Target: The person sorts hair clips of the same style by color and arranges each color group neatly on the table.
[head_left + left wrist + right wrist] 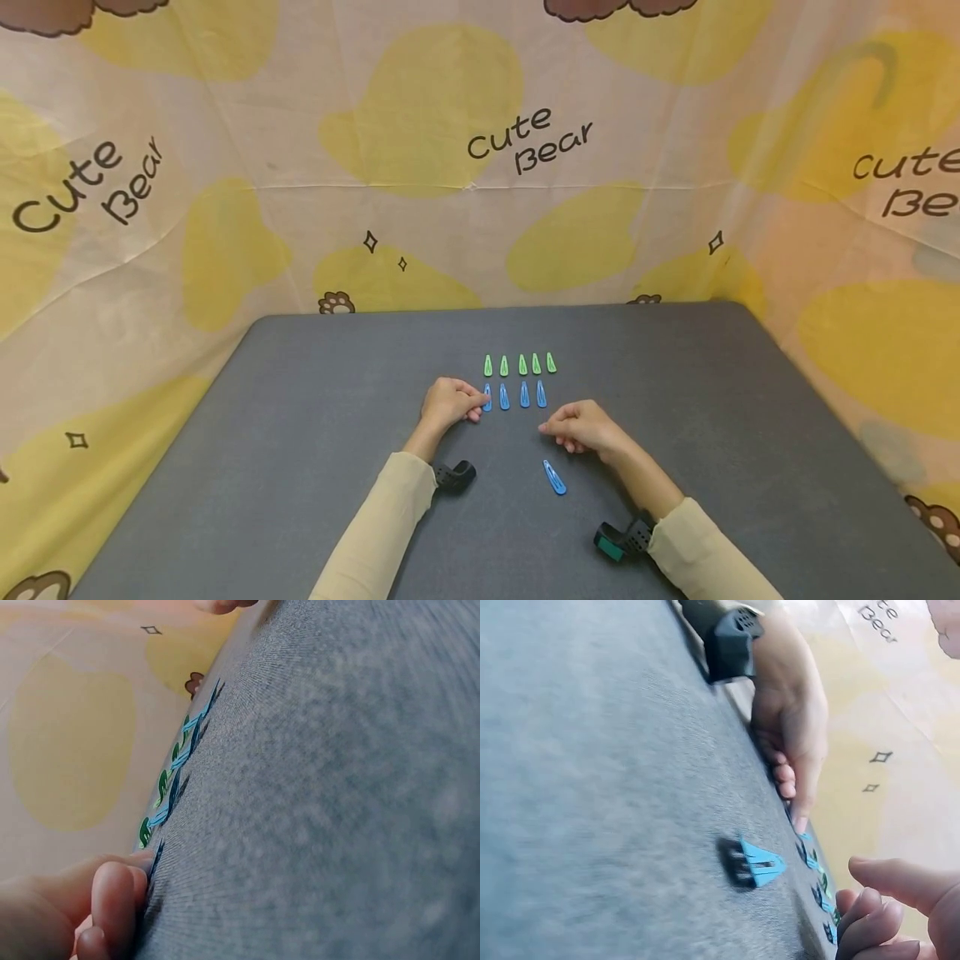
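My left hand [452,402] is at the left end of a row of blue snap hair clips, pinching the leftmost blue clip [487,397] where it lies on the table. Its fingertips partly cover that clip in the left wrist view. More blue clips [524,394] stand upright in line to its right. My right hand [583,427] hovers just right of the row, fingers loosely curled, with nothing seen in them. Nearer to me, a single blue hair clip [555,477] lies tilted below the right hand; the right wrist view also shows this loose clip [762,864].
Behind the blue row runs a row of several green hair clips [522,365]. Everything lies on a dark grey table [300,400]. A patterned cloth [420,150] hangs behind and at the sides. Each wrist wears a black camera band [456,477].
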Demonstrator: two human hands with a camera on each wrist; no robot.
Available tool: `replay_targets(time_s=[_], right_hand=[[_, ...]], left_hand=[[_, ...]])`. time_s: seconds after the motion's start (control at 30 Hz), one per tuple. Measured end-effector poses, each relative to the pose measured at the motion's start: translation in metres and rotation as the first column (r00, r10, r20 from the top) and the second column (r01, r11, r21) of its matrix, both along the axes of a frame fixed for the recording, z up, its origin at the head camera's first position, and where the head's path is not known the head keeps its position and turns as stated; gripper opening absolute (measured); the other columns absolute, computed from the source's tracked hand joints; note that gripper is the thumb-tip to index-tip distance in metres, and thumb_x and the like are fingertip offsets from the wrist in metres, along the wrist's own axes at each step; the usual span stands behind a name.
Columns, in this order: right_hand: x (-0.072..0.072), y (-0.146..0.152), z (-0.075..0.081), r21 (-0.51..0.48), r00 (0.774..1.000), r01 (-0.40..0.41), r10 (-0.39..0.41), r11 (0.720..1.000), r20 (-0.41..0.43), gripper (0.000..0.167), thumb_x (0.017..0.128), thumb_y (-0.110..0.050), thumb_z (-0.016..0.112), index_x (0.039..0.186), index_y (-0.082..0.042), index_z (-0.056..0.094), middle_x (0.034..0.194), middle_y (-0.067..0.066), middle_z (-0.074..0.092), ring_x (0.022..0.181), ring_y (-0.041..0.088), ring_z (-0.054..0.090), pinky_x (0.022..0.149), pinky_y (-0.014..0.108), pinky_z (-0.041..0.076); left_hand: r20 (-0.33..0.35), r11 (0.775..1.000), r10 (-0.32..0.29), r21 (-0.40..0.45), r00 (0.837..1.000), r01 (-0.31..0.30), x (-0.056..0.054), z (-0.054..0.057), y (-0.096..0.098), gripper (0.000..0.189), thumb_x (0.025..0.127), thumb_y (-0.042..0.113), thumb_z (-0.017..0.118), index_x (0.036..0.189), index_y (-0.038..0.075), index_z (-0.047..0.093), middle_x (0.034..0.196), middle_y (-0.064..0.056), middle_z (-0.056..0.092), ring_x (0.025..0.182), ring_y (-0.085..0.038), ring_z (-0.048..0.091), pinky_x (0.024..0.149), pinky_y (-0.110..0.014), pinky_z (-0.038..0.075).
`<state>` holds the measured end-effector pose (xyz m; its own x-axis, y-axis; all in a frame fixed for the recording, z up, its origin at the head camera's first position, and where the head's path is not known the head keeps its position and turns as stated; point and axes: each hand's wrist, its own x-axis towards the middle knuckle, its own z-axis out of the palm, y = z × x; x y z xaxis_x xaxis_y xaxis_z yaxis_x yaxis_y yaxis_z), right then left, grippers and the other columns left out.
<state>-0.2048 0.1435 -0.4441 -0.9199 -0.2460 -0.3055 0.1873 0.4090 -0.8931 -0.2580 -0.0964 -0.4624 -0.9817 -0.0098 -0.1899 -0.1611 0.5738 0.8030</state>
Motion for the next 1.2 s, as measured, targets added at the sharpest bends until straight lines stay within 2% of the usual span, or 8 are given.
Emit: replay_targets(time_s=[0.37, 0.57, 0.9, 1.03, 1.2], right_hand=[[0.02, 0.0, 0.003, 0.066, 0.995, -0.087, 0.09, 0.994, -0.047, 0.02, 0.081, -0.017, 0.074, 0.078, 0.002, 0.067, 0.055, -0.008, 0.051, 0.046, 0.005, 0.044, 0.045, 0.02, 0.032], [0.029, 0.002, 0.003, 0.114, 0.99, -0.112, 0.121, 0.987, -0.074, 0.019, 0.079, -0.017, 0.077, 0.075, 0.0, 0.068, 0.05, -0.008, 0.048, 0.045, 0.005, 0.042, 0.045, 0.021, 0.031], [0.039, -0.001, 0.006, 0.147, 0.982, -0.144, 0.16, 0.978, -0.097, 0.019, 0.068, -0.006, 0.083, 0.069, 0.001, 0.066, 0.05, -0.01, 0.052, 0.043, 0.005, 0.043, 0.046, 0.022, 0.035], [0.043, -0.003, 0.005, 0.174, 0.982, -0.139, 0.159, 0.975, -0.106, 0.019, 0.065, -0.003, 0.084, 0.067, 0.0, 0.065, 0.049, -0.01, 0.051, 0.042, 0.005, 0.042, 0.045, 0.021, 0.034], [0.044, -0.008, 0.008, 0.239, 0.985, -0.077, 0.111, 0.968, -0.132, 0.022, 0.062, -0.003, 0.086, 0.065, -0.003, 0.065, 0.048, -0.008, 0.049, 0.041, 0.006, 0.042, 0.044, 0.021, 0.034]], left_hand=[[-0.005, 1.0, -0.001, 0.008, 1.0, 0.001, 0.003, 0.003, 0.0, 0.017, 0.08, 0.024, 0.077, 0.074, 0.008, 0.074, 0.05, 0.007, 0.061, 0.044, -0.002, 0.057, 0.048, -0.017, 0.04], [-0.001, 1.0, 0.001, 0.022, 1.0, -0.001, 0.003, 0.004, 0.0, 0.018, 0.08, 0.024, 0.077, 0.074, 0.008, 0.074, 0.051, 0.006, 0.061, 0.045, -0.002, 0.058, 0.049, -0.017, 0.041], [-0.017, 0.999, -0.004, 0.049, 1.0, 0.004, 0.005, 0.001, -0.002, 0.017, 0.08, 0.022, 0.077, 0.074, 0.007, 0.073, 0.051, 0.005, 0.061, 0.044, -0.003, 0.057, 0.047, -0.017, 0.04], [-0.005, 0.999, -0.007, 0.052, 1.0, 0.007, 0.007, -0.001, -0.003, 0.017, 0.08, 0.022, 0.077, 0.074, 0.006, 0.073, 0.051, 0.005, 0.062, 0.045, -0.003, 0.058, 0.047, -0.018, 0.041], [-0.022, 0.999, -0.002, 0.053, 1.0, 0.003, 0.004, 0.001, -0.002, 0.017, 0.08, 0.023, 0.077, 0.075, 0.007, 0.073, 0.052, 0.005, 0.062, 0.045, -0.003, 0.058, 0.048, -0.018, 0.041]])
